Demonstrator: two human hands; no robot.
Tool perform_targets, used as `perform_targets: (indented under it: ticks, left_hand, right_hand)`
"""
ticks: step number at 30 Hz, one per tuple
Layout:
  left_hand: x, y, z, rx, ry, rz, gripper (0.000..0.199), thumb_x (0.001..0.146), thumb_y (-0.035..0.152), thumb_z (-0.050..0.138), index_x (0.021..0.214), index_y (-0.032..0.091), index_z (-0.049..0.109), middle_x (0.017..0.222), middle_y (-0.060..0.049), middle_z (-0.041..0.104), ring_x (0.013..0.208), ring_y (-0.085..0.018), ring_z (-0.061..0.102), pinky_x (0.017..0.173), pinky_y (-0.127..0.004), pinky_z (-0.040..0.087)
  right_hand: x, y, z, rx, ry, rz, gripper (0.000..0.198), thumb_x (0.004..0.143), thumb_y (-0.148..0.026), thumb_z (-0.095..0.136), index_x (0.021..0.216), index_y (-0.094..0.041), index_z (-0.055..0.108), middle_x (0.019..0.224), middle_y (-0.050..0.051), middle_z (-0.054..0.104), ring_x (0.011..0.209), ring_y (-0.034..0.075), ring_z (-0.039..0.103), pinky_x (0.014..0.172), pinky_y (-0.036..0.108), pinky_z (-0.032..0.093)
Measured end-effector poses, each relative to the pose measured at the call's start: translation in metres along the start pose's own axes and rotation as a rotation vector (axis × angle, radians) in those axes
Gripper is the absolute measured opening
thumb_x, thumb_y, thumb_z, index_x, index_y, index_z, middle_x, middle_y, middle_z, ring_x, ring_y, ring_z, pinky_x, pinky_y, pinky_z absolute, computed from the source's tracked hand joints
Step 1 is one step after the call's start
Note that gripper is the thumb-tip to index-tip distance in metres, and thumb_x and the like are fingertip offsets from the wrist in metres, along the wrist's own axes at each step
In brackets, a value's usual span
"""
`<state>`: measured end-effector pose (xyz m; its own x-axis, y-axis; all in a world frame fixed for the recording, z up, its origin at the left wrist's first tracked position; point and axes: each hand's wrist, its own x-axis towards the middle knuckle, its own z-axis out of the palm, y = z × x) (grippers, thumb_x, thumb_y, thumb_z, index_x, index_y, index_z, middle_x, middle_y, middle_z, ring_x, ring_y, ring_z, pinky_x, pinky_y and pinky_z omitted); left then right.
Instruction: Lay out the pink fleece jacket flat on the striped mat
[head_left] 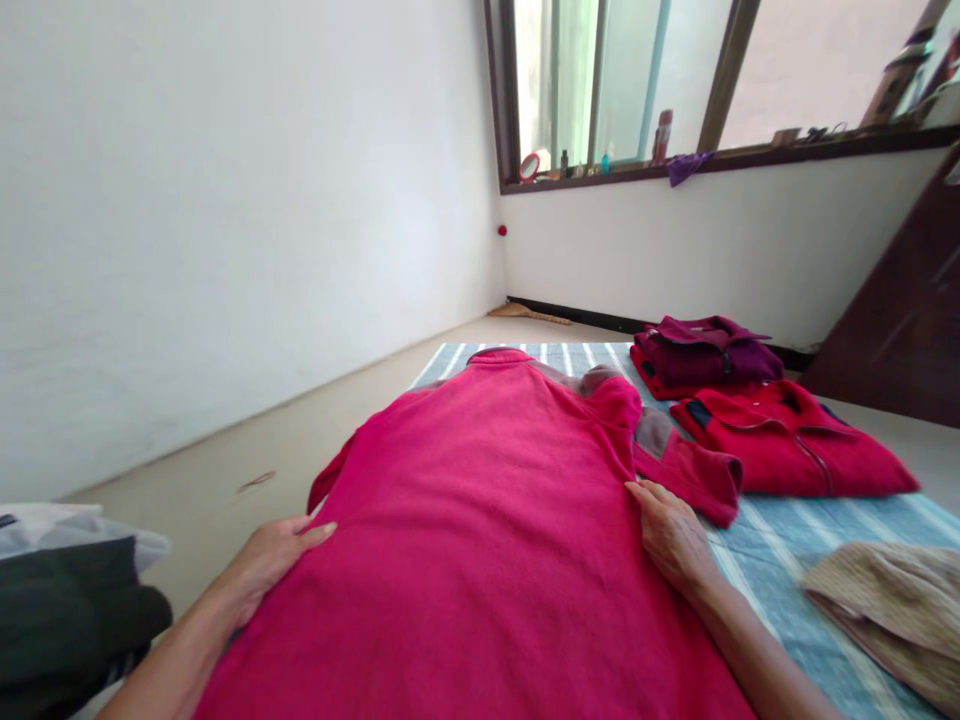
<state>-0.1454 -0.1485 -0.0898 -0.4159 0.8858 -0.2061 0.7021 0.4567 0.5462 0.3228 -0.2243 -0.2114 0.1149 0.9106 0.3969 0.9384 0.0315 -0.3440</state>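
A bright pink jacket (pixel 480 520) with grey shoulder patches lies spread out, its back up and its collar at the far end. On its left edge, my left hand (pixel 274 560) pinches the fabric, thumb on top and fingers hidden underneath. Level with it on the opposite side, my right hand (pixel 671 530) grips the right edge between thumb and fingers. The right sleeve lies bent outward beyond that hand. Little of the left sleeve shows past the left edge.
A striped blue sheet (pixel 772 560) lies underneath. To the right are a folded red jacket (pixel 795 440), a folded purple garment (pixel 697 350) and a beige knitted item (pixel 892 610). Dark clothing (pixel 67 610) is piled at left. A broom (pixel 529 313) lies by the wall.
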Motion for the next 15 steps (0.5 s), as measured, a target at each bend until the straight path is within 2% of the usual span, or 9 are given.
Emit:
perform_targets:
  ticks: [3, 4, 6, 8, 11, 15]
  left_hand:
    - [-0.008, -0.009, -0.005, -0.329, -0.332, -0.093, 0.049, 0.046, 0.064, 0.071, 0.068, 0.022, 0.063, 0.056, 0.003, 0.069, 0.069, -0.025, 0.070, 0.065, -0.032, 0.055]
    - [-0.012, -0.014, -0.005, -0.359, -0.364, -0.090, 0.053, 0.042, 0.065, 0.072, 0.070, 0.021, 0.062, 0.054, 0.005, 0.069, 0.068, -0.025, 0.070, 0.065, -0.033, 0.055]
    - [-0.021, -0.026, -0.005, -0.364, -0.367, -0.049, 0.061, 0.041, 0.068, 0.070, 0.075, 0.019, 0.061, 0.051, 0.006, 0.067, 0.063, -0.024, 0.069, 0.064, -0.033, 0.055]
    - [-0.030, -0.036, -0.005, -0.400, -0.317, -0.028, 0.065, 0.046, 0.073, 0.064, 0.080, 0.018, 0.060, 0.050, 0.007, 0.066, 0.057, -0.022, 0.068, 0.062, -0.033, 0.055]
    - [-0.039, -0.041, -0.009, -0.479, -0.246, -0.078, 0.066, 0.057, 0.077, 0.055, 0.087, 0.018, 0.058, 0.052, 0.009, 0.067, 0.057, -0.018, 0.068, 0.063, -0.032, 0.054]
    - [-0.048, -0.039, -0.017, -0.477, -0.433, -0.123, 0.070, 0.057, 0.081, 0.053, 0.087, 0.018, 0.060, 0.056, 0.011, 0.068, 0.066, -0.018, 0.069, 0.067, -0.034, 0.053]
  right_hand:
    - [0.000, -0.004, -0.004, -0.041, -0.028, -0.012, 0.036, 0.091, -0.020, 0.035, 0.115, -0.017, 0.063, 0.115, 0.012, 0.062, 0.102, 0.023, 0.059, 0.087, 0.035, 0.045]
    - [0.000, -0.005, -0.005, -0.059, -0.039, -0.015, 0.035, 0.092, -0.024, 0.036, 0.115, -0.017, 0.063, 0.114, 0.012, 0.062, 0.100, 0.023, 0.059, 0.086, 0.035, 0.045]
    - [0.000, -0.007, -0.008, -0.097, -0.061, -0.014, 0.034, 0.093, -0.027, 0.037, 0.114, -0.018, 0.063, 0.114, 0.012, 0.062, 0.100, 0.023, 0.059, 0.085, 0.035, 0.045]
    - [0.000, -0.007, -0.009, -0.128, -0.078, -0.005, 0.033, 0.093, -0.027, 0.038, 0.115, -0.019, 0.062, 0.116, 0.012, 0.061, 0.101, 0.023, 0.059, 0.085, 0.034, 0.044]
    - [0.000, -0.006, -0.010, -0.140, -0.103, 0.002, 0.033, 0.093, -0.025, 0.039, 0.118, -0.020, 0.060, 0.117, 0.011, 0.060, 0.104, 0.023, 0.057, 0.087, 0.033, 0.043]
    - [0.001, -0.006, -0.012, -0.151, -0.130, 0.020, 0.033, 0.094, -0.024, 0.037, 0.118, -0.022, 0.060, 0.113, 0.009, 0.061, 0.100, 0.021, 0.058, 0.084, 0.030, 0.042]
